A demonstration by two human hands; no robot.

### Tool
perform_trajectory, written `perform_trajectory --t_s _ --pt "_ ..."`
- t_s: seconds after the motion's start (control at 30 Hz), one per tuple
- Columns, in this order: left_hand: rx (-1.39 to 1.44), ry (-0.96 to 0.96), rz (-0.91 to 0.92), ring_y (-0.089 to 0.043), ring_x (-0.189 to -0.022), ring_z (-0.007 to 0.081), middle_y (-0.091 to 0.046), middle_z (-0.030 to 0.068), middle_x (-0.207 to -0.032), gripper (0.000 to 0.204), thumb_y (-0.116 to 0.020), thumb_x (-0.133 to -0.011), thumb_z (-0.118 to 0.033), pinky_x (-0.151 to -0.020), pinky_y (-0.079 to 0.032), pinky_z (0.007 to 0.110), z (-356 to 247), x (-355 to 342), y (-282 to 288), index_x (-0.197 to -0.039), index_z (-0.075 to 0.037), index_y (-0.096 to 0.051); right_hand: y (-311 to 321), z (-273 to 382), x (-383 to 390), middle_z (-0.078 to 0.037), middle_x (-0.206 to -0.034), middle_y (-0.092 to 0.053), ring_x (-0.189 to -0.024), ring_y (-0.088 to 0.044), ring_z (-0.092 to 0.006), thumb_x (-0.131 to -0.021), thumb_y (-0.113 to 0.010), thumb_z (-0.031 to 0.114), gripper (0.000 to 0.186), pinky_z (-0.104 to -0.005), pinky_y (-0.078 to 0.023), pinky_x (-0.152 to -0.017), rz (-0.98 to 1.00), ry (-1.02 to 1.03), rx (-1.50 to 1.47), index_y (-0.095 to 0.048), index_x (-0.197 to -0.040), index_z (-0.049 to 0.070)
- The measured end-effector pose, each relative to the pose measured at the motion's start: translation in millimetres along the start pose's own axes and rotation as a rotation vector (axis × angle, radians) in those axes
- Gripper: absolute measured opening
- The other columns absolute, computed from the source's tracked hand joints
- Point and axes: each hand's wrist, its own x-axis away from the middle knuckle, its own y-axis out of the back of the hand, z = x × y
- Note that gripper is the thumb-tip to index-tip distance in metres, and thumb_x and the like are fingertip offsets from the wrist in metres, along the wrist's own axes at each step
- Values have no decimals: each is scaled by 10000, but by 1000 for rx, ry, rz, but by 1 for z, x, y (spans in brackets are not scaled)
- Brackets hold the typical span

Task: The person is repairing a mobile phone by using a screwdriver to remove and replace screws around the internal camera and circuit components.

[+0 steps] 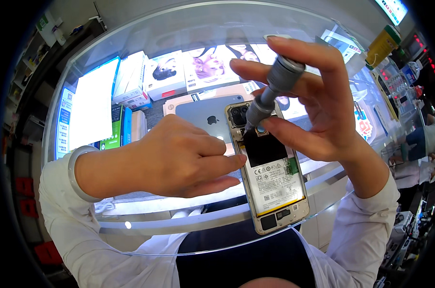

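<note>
An opened smartphone lies at a slant on the glass counter, its inside facing up with the battery, a black sheet and the camera module in view. My right hand grips a grey screwdriver between thumb and fingers. The screwdriver leans, and its tip meets the phone's left side just below the cameras. My left hand is closed, with its index fingertip against the phone's left edge. Its other fingers are curled and partly hidden. A pale bracelet circles my left wrist.
Under the glass lie white picture boxes, a tablet box and a green box. A bright white panel stands at the left. A yellow container and a water bottle are at the far right.
</note>
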Motion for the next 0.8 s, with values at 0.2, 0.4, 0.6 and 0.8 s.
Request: perform_trajectory --t_s 0.2,0.4,0.6,0.8 --pt "-26 -11 0 -396 -372 75 -379 -52 -517 271 -784 -711 -194 -346 -231 280 0 0 0 -944 -81 -703 -5 3 -1 -263 -1270 -538 -1187 -545 -341 -733 -535 -135 722 -357 -513 -893 -21 -24 -2 -251 -1370 50" --pt "-25 -14 3 -390 -373 69 -371 -51 -518 275 -777 -713 -193 -346 -223 282 0 2 0 -953 -79 -704 -6 1 0 -275 -1277 -525 -1199 -530 -351 -734 -527 -125 719 -391 -510 -917 -13 -12 -20 -237 -1368 48" --pt "-11 -11 -1 -398 -369 73 -367 -51 -511 269 -770 -717 -188 -345 -228 281 1 2 -2 -952 -76 -703 -7 0 0 -288 -1283 -510 -1217 -508 -365 -750 -576 -77 726 -450 -459 -994 -40 -16 -21 -214 -1370 30" --pt "-10 -13 9 -408 -367 85 -377 -50 -513 261 -764 -717 -181 -344 -240 287 0 2 0 -947 -74 -702 -9 0 -1 -295 -1285 -504 -1223 -501 -365 -737 -556 -98 740 -456 -440 -1018 -27 -6 -42 -203 -1373 39"
